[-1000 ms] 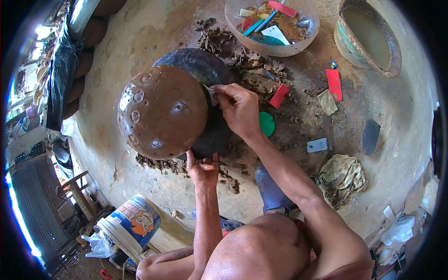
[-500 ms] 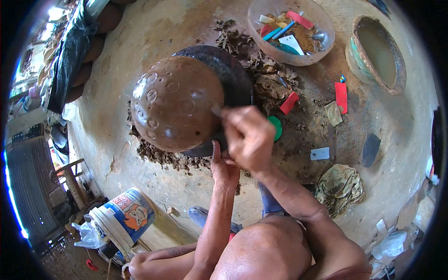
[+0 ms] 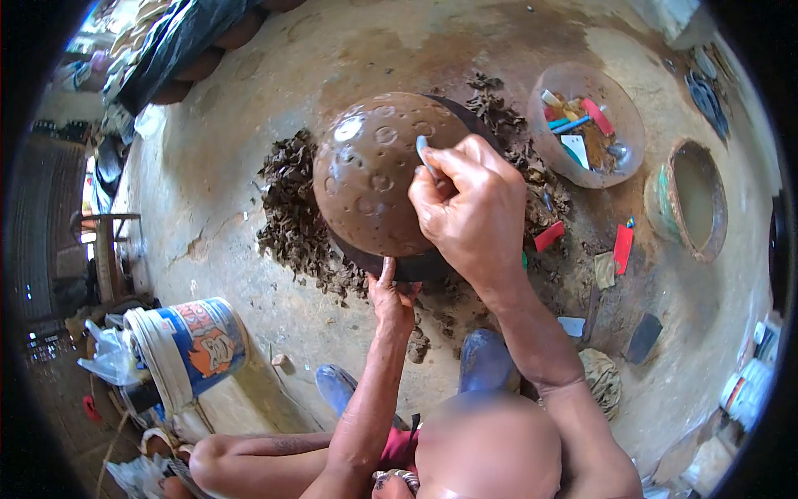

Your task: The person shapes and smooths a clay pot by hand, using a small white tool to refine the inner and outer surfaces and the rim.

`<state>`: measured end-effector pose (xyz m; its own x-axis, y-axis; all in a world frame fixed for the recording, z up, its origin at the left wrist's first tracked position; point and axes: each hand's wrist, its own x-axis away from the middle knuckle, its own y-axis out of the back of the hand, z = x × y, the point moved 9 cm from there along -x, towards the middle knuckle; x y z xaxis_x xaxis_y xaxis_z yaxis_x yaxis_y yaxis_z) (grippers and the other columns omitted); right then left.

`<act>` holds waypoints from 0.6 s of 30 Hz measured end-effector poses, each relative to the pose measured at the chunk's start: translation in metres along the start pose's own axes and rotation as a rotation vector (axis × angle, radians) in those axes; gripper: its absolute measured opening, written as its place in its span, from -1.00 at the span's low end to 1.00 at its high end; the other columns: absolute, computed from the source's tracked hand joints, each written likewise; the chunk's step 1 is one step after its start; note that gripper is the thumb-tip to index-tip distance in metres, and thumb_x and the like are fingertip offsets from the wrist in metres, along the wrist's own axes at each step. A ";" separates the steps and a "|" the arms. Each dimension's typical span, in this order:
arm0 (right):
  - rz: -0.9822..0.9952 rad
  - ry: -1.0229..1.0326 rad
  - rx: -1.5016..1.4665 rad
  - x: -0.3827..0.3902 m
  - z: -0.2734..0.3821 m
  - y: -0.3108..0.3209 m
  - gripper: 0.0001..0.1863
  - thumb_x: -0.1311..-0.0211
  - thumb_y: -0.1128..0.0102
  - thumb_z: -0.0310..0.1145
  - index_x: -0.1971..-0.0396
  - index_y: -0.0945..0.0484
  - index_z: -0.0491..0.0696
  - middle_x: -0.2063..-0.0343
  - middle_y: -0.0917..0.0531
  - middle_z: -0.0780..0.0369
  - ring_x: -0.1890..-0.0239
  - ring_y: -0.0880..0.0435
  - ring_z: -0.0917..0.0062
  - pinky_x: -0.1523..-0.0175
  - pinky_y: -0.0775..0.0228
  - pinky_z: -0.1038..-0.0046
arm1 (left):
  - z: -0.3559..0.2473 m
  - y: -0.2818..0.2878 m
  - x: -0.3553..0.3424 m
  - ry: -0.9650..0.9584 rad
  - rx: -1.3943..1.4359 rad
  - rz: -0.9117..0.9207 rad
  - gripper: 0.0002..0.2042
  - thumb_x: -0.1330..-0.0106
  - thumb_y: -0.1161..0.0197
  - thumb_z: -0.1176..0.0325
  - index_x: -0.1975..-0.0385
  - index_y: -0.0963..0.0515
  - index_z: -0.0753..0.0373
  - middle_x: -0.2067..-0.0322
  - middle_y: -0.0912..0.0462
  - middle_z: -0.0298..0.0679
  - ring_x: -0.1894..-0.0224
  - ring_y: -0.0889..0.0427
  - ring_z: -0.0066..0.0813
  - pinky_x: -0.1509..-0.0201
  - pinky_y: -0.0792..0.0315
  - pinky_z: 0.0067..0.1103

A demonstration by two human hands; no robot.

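Observation:
A rounded, wet brown clay pot (image 3: pixel 366 179) sits on a dark round base (image 3: pixel 422 268). Ring marks and small pits cover its surface. My right hand (image 3: pixel 478 208) is closed in a pinch around a small pale tool (image 3: pixel 423 151), whose rounded end is at the pot's upper right side. Whether the tool touches the clay is hard to tell. At the near edge of the base, my left hand (image 3: pixel 391 301) grips it, thumb up against the rim and the other fingers partly hidden below.
Dark clay scraps (image 3: pixel 291 208) lie around the base. To the right are a clear plastic bowl (image 3: pixel 586 179) of small tools, a pot of cloudy water (image 3: pixel 698 195), red strips (image 3: pixel 623 249) and a crumpled cloth (image 3: pixel 600 378). A bucket (image 3: pixel 195 349) tilts at lower left.
The whole view has shifted, so the pot and bowl appear farther right. My right hand, blurred before, is now higher on the pot with the pale tool. My left hand stays at the base's near edge.

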<state>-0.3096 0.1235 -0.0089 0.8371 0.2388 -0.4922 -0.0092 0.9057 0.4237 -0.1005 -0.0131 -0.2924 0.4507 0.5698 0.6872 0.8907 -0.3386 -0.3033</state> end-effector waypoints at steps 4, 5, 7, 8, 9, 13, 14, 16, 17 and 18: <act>0.235 0.225 0.073 -0.041 0.036 -0.028 -0.83 -0.22 -0.36 -0.45 0.26 -0.81 -0.19 0.43 -0.70 -0.02 0.34 -0.76 0.09 0.16 -0.61 0.13 | -0.007 0.002 0.011 -0.001 -0.094 -0.061 -0.45 -0.55 -0.42 0.07 -0.43 -0.34 -0.09 -0.22 -0.64 -0.32 -0.05 -0.74 -0.30 0.03 -0.65 -0.23; 0.277 0.278 0.136 -0.057 0.042 -0.029 -0.83 -0.25 -0.34 -0.43 0.24 -0.82 -0.16 0.38 -0.72 0.00 0.25 -0.77 0.08 0.06 -0.61 0.11 | -0.005 -0.003 0.010 0.004 -0.070 -0.059 -0.45 -0.55 -0.42 0.07 -0.43 -0.34 -0.09 -0.22 -0.64 -0.32 -0.05 -0.74 -0.30 0.03 -0.65 -0.23; 0.245 0.570 0.232 -0.079 0.058 -0.041 -0.85 -0.30 -0.28 -0.41 0.36 -0.78 -0.13 0.31 -0.77 0.00 0.14 -0.85 0.09 -0.06 -0.71 0.06 | -0.001 -0.010 0.010 0.032 -0.122 -0.019 -0.39 -0.53 -0.45 0.03 -0.45 -0.28 -0.10 -0.22 -0.63 -0.32 -0.03 -0.73 -0.32 -0.01 -0.62 -0.21; 0.259 0.579 0.235 -0.089 0.058 -0.047 -0.85 -0.30 -0.28 -0.41 0.36 -0.78 -0.13 0.31 -0.77 0.00 0.14 -0.85 0.09 -0.06 -0.71 0.06 | 0.000 -0.014 0.010 0.020 -0.111 0.023 -0.37 -0.53 -0.45 0.03 -0.45 -0.26 -0.10 -0.21 -0.62 -0.34 -0.02 -0.72 -0.32 -0.04 -0.60 -0.20; 0.389 0.686 0.246 -0.088 0.065 -0.067 -0.86 -0.28 -0.27 -0.43 0.34 -0.79 -0.12 0.27 -0.78 0.03 0.09 -0.84 0.10 -0.10 -0.70 0.08 | -0.001 -0.009 0.010 0.024 -0.102 0.012 -0.37 -0.53 -0.45 0.03 -0.45 -0.26 -0.10 -0.21 -0.62 -0.34 -0.02 -0.72 -0.32 -0.04 -0.60 -0.20; 0.602 0.946 0.261 -0.061 0.075 -0.080 -0.83 -0.23 -0.27 -0.45 0.27 -0.81 -0.07 0.18 -0.80 0.11 -0.03 -0.82 0.17 -0.16 -0.68 0.14 | -0.002 -0.004 0.012 0.022 -0.097 -0.006 -0.38 -0.52 -0.47 0.06 -0.43 -0.27 -0.06 -0.18 -0.63 -0.34 -0.01 -0.71 -0.30 -0.02 -0.61 -0.17; 0.618 0.942 0.265 -0.055 0.072 -0.074 -0.83 -0.23 -0.27 -0.45 0.27 -0.81 -0.07 0.18 -0.80 0.11 -0.03 -0.82 0.17 -0.16 -0.68 0.14 | -0.003 -0.003 0.013 0.011 -0.094 -0.004 -0.39 -0.52 -0.47 0.07 -0.42 -0.28 -0.06 -0.17 -0.64 -0.33 -0.01 -0.72 -0.31 -0.01 -0.61 -0.18; 0.629 0.950 0.342 -0.036 0.065 -0.049 -0.83 -0.24 -0.28 -0.40 0.25 -0.80 -0.06 0.18 -0.78 0.16 -0.05 -0.80 0.25 -0.10 -0.68 0.19 | -0.005 -0.002 0.012 -0.012 -0.096 0.027 -0.40 -0.52 -0.46 0.09 -0.43 -0.28 -0.07 -0.18 -0.64 -0.32 -0.01 -0.73 -0.34 0.02 -0.62 -0.23; 0.638 0.947 0.337 -0.022 0.059 -0.040 -0.83 -0.24 -0.28 -0.40 0.25 -0.80 -0.06 0.18 -0.78 0.16 -0.05 -0.80 0.25 -0.10 -0.68 0.19 | -0.005 0.002 0.012 -0.005 -0.095 0.020 -0.40 -0.52 -0.46 0.09 -0.43 -0.28 -0.07 -0.18 -0.64 -0.32 -0.01 -0.73 -0.34 0.02 -0.62 -0.23; 0.575 0.910 0.327 -0.012 0.049 -0.022 -0.81 -0.21 -0.30 -0.39 0.23 -0.81 -0.06 0.17 -0.77 0.19 -0.04 -0.79 0.28 -0.06 -0.66 0.20 | -0.002 -0.002 0.013 0.004 -0.096 0.012 -0.40 -0.53 -0.46 0.09 -0.44 -0.28 -0.08 -0.19 -0.65 -0.33 -0.01 -0.74 -0.34 0.03 -0.63 -0.24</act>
<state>-0.2923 0.0835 0.0252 0.0422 0.8795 -0.4741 -0.0092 0.4748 0.8800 -0.0970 -0.0065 -0.2817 0.4610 0.5624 0.6864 0.8752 -0.4158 -0.2472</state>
